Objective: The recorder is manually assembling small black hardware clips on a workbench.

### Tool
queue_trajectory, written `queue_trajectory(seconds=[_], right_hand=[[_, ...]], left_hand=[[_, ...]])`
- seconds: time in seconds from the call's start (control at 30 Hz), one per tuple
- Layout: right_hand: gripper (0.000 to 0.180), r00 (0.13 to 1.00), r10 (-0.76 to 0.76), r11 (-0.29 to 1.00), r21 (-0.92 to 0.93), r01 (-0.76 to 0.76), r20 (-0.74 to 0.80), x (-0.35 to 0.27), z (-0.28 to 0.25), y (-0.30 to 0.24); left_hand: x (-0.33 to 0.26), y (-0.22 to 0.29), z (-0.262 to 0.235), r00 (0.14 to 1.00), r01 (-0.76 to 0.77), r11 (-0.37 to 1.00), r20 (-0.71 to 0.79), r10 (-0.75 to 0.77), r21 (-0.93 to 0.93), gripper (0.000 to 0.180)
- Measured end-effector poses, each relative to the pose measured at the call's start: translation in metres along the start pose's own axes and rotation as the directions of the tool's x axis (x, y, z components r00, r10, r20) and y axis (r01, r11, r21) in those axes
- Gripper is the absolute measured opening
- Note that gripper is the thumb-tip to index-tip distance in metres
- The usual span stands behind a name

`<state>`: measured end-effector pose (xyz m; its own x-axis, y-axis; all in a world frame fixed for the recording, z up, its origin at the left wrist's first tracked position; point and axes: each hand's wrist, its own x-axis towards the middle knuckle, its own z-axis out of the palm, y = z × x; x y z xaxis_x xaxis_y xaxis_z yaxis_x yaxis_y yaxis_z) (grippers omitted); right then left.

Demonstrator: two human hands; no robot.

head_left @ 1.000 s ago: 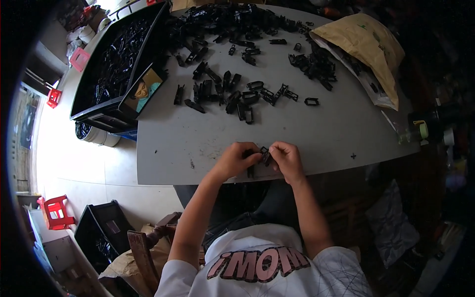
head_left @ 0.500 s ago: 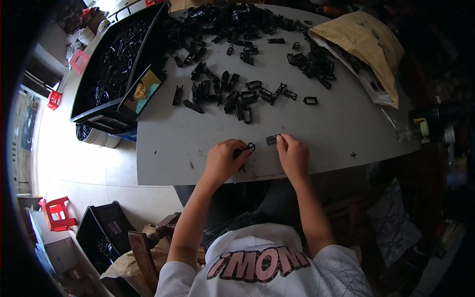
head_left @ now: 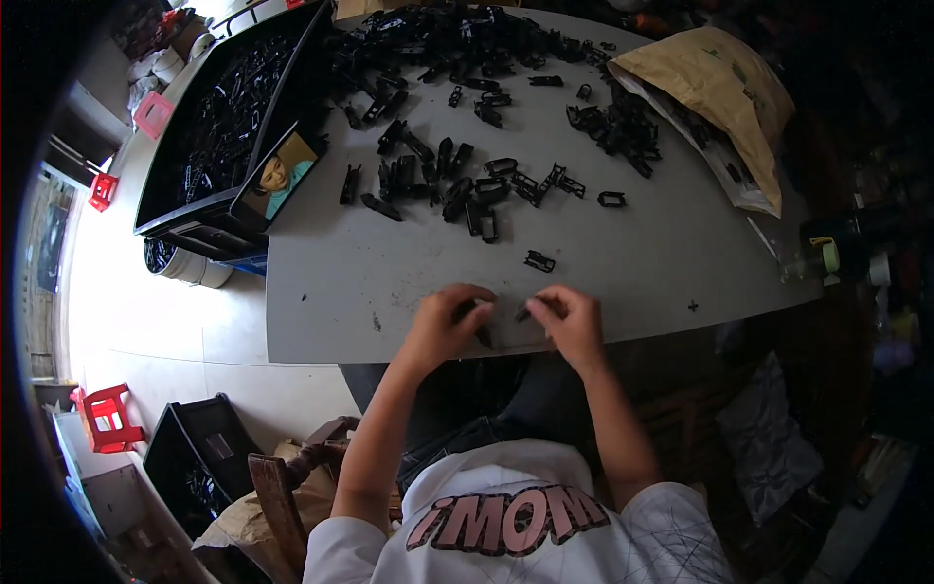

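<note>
My left hand [head_left: 446,319] is closed around a black plastic part [head_left: 484,336] near the table's front edge, its fingers covering most of it. Facing it across a small gap, my right hand [head_left: 572,321] pinches a small dark piece [head_left: 523,313] whose exact kind I cannot make out. Just beyond my right fingertips a black plastic clip-like frame [head_left: 540,261] lies loose on the grey table [head_left: 632,273]. Farther off, several similar black parts [head_left: 486,222] are scattered in a loose group.
A large heap of black parts [head_left: 418,39] covers the far side. At the left stands a black crate [head_left: 199,219] full of them, with a phone [head_left: 284,177] showing a picture against it. An open brown paper bag [head_left: 715,73] lies far right, beside a smaller pile [head_left: 623,131].
My right hand has let go of the black frame, which now lies on the table, and has moved nearer me and toward the left hand. My left hand has shifted slightly nearer me.
</note>
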<state>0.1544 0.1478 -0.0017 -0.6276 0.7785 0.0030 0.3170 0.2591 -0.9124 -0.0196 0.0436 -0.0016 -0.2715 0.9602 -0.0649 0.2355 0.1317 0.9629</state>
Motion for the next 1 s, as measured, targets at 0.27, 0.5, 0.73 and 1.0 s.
queue_trajectory(seconds=[0.27, 0.5, 0.73, 1.0], right_hand=[[0.029, 0.975, -0.015, 0.702, -0.697, -0.148, -0.221, 0.021, 0.006, -0.005], [0.021, 0.899, -0.365, 0.602, -0.798, 0.028, -0.244, 0.096, -0.074, 0.046], [0.029, 0.983, 0.050, 0.927, -0.359, -0.112, -0.177, 0.075, -0.078, 0.047], [0.031, 0.971, -0.044, 0.915, -0.400, -0.056, -0.236, 0.040, -0.077, 0.059]], left_hand=[[-0.019, -0.020, -0.007, 0.969, -0.125, 0.991, -0.208, 0.133, 0.049, 0.017], [-0.020, -0.019, -0.011, 0.965, -0.156, 0.987, -0.221, 0.145, -0.032, 0.025], [-0.020, -0.020, -0.007, 0.948, -0.255, 0.967, -0.192, 0.255, 0.023, 0.025], [0.020, 0.022, 0.060, 0.982, -0.007, 0.809, -0.148, 0.116, 0.588, 0.018]])
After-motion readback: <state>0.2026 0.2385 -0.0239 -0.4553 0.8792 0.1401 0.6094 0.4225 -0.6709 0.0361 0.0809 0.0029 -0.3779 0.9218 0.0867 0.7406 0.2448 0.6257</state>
